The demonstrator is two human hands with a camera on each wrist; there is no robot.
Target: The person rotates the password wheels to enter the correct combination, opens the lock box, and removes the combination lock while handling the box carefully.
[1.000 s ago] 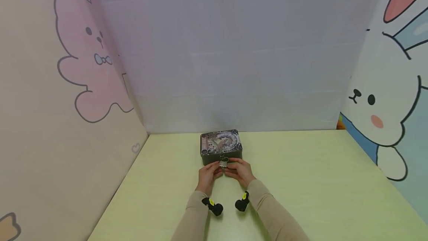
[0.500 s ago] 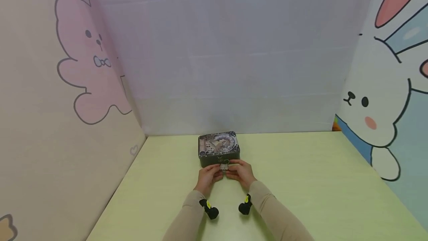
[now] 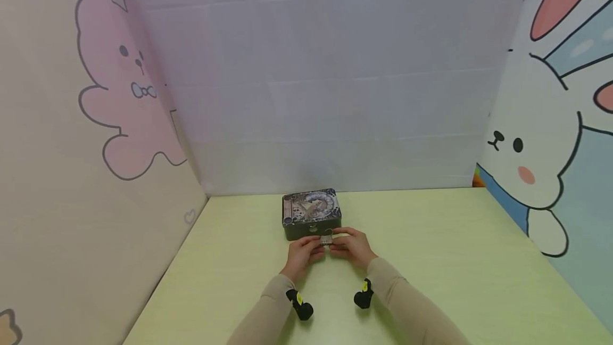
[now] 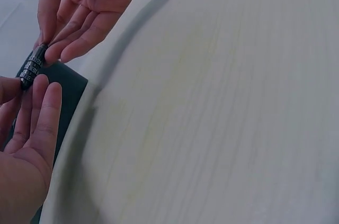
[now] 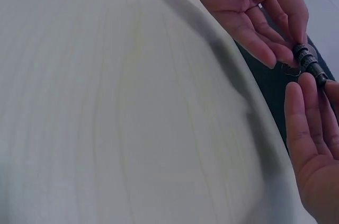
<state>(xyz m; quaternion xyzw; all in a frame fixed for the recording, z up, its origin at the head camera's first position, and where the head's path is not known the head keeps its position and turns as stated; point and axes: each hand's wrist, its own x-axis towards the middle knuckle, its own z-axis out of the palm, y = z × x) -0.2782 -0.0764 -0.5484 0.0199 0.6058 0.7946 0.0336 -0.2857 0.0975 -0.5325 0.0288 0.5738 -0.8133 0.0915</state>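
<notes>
A small combination padlock (image 3: pixel 326 239) with a row of number dials is held between both hands, just in front of a dark tin box (image 3: pixel 311 212) with a printed lid. My left hand (image 3: pixel 301 255) pinches its left end between thumb and fingers. From the other side my right hand (image 3: pixel 353 246) pinches the right end, its index finger near the thin shackle. The box's front clasp (image 3: pixel 313 229) shows to the left of the padlock. In the left wrist view the dials of the padlock (image 4: pixel 33 66) face the camera; the right wrist view shows the padlock (image 5: pixel 310 64) too.
The box stands shut near the back of the pale yellow-green table (image 3: pixel 421 260). A white backdrop (image 3: pixel 335 95) rises behind it, and walls with cartoon rabbits flank both sides. Each wrist carries a black camera.
Both hands have shifted slightly right with the padlock. Its shackle overlapped the box's clasp earlier; now it sits to the right, leaving the clasp in plain view. The head view has shifted a little.
</notes>
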